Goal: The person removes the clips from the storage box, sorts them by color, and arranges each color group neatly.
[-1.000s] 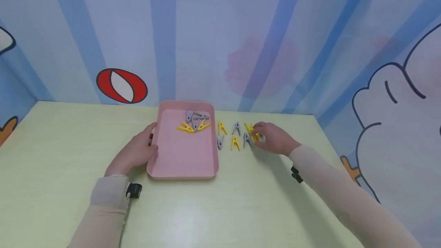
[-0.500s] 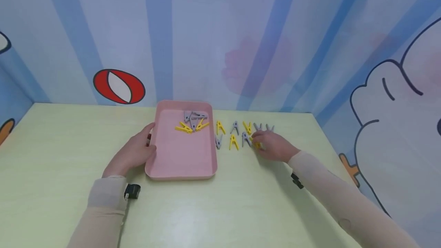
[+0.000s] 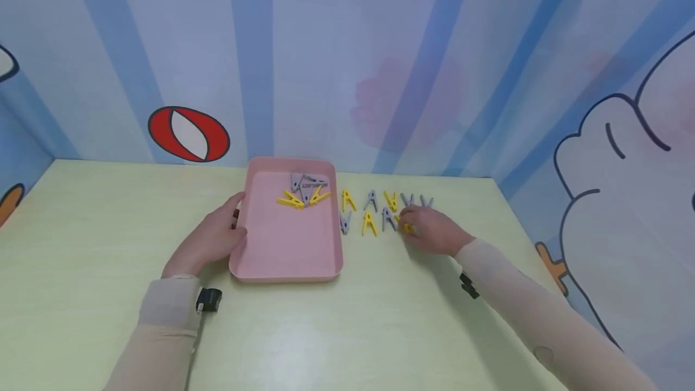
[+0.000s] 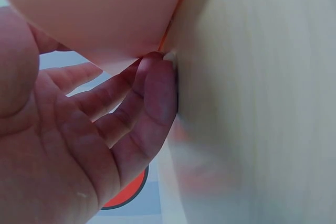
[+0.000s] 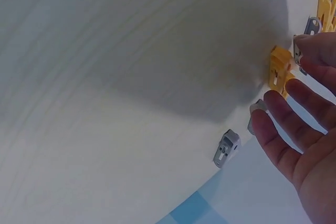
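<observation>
My left hand (image 3: 214,234) grips the left wall of a shallow pink tray (image 3: 288,261), thumb at the rim; in the left wrist view its bent fingers (image 4: 123,106) meet the tray's outer side close to the tabletop. Several grey and yellow clothespins lie inside, among them a yellow clothespin (image 3: 290,200). My right hand (image 3: 434,231) is low over the table at the right end of the front row, by another yellow clothespin (image 3: 407,228) that it partly hides. In the right wrist view the thumb and fingers (image 5: 281,114) stand apart, not closed around that clothespin.
Two rows of clothespins run right of the tray. A yellow clothespin (image 3: 369,223) and a grey clothespin (image 3: 388,219) lie in front; a grey clothespin (image 3: 371,201) and a yellow clothespin (image 3: 390,201) lie behind. A patterned backdrop (image 3: 315,65) rises at the table's rear edge.
My right hand has moved slightly toward me with the yellow clothespin, uncovering two grey clothespins behind it. During the last half second it has barely moved. My left hand stays on the tray.
</observation>
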Tool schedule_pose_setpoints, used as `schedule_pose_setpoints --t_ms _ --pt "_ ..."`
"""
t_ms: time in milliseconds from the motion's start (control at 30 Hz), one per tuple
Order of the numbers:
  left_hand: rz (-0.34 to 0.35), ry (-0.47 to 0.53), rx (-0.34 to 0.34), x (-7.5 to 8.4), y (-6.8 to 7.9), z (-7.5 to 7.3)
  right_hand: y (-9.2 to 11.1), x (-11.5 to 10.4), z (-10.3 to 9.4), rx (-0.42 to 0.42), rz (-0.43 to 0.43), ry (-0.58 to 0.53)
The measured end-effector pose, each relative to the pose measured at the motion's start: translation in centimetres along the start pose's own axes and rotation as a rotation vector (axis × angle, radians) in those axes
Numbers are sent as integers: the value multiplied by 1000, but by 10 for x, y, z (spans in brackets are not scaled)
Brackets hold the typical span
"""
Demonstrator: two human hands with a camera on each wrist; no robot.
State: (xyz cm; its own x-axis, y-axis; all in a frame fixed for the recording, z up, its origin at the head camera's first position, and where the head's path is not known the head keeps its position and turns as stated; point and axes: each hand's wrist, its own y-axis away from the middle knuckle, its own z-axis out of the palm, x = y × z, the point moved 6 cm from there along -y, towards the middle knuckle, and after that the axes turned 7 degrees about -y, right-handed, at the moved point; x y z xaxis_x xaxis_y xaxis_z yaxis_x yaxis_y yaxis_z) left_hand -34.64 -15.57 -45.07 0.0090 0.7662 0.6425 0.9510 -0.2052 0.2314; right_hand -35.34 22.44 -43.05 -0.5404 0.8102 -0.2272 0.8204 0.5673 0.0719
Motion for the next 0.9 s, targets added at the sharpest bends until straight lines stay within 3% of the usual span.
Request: schedule_pose_setpoints --t_ms 333,533,700,900 --pt "-4 8 -1 0 0 -1 -7 -6 -18 40 63 -47" --pt "1 4 1 3 0 -3 -20 -21 -29 105 17 -68" --pt "-8 9 -1 3 1 -2 -36 -40 -37 107 -7 -59" --pt "-2 1 8 0 1 -1 -55 -62 -42 134 -36 -145"
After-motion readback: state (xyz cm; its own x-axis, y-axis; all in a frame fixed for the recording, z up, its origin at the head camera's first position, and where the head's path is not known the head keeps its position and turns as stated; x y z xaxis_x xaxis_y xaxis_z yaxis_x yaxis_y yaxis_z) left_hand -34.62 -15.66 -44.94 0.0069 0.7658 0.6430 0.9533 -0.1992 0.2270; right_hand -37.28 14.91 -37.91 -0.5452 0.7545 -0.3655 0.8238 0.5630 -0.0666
